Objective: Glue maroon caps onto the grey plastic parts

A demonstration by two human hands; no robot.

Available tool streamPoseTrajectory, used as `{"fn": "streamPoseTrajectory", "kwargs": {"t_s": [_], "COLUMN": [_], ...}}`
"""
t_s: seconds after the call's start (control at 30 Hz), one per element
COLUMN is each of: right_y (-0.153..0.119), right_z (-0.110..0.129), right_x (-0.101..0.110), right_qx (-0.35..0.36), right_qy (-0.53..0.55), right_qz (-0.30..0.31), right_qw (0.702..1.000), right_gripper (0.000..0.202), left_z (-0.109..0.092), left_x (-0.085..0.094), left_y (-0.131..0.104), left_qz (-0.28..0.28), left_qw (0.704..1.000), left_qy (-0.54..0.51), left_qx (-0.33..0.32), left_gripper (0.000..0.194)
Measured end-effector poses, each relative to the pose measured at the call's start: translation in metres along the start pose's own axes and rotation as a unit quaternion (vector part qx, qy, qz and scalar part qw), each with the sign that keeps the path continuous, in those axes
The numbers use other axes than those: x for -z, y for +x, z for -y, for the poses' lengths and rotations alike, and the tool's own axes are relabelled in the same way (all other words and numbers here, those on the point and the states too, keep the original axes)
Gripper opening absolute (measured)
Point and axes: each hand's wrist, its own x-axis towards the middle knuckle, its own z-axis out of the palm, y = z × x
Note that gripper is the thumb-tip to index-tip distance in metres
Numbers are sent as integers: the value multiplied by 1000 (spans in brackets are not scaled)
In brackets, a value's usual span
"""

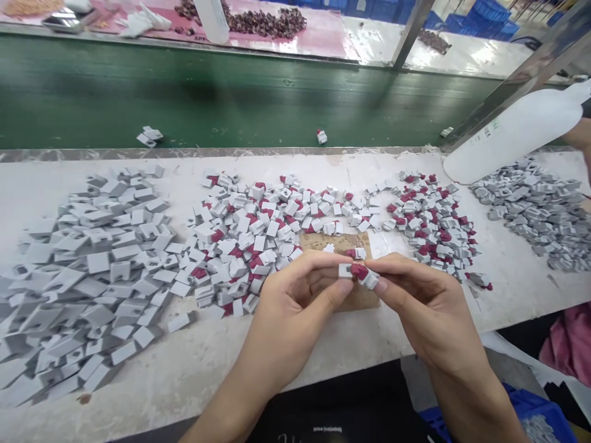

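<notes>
My left hand is closed in a pinch on a small light-grey plastic block. Between the thumb and fingers of my right hand is a small grey plastic part with a dark red piece on it. The two parts meet or nearly meet; fingertips cover some of the contact. Just beyond the fingers, another grey-and-red part lies on a brown cardboard sheet. A heap of grey parts with red pieces spreads left of it, and a second such heap lies to the right.
Larger grey blocks are piled at the far left, with smaller grey parts at far right. A white bottle-shaped container leans there near another person's arm. Behind runs a green belt; a blue crate sits below right.
</notes>
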Motion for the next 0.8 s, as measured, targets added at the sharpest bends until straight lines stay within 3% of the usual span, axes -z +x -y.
{"fn": "streamPoseTrajectory", "kwargs": {"t_s": [0.23,0.33,0.4,0.47,0.53,0.6,0.7,0.8], "right_y": [12,30,58,103,160,218,283,313], "right_z": [18,31,40,47,48,43,26,10], "right_x": [-4,-3,-3,-9,-23,-44,-78,-97], "right_qx": [-2,4,15,28,43,36,5,-13], "right_qy": [-44,-54,-98,-189,-321,-419,-456,-473], "right_qz": [70,124,164,156,63,-4,-17,-17], "right_qw": [997,991,981,969,944,907,890,881], "right_gripper": [9,12,18,26,30,34,27,40], "left_z": [-14,-35,-54,-74,-91,-101,-104,-95], "left_x": [16,28,40,52,65,77,88,92], "left_y": [-2,3,15,38,72,114,177,227], "left_qz": [-4,28,35,-7,-89,-162,-234,-237], "left_qw": [989,985,974,945,898,865,854,851], "left_qy": [138,163,218,314,413,462,463,469], "left_qx": [-42,-38,-52,-91,-125,-107,-49,-23], "left_gripper": [17,13,12,14,13,10,21,18]}}
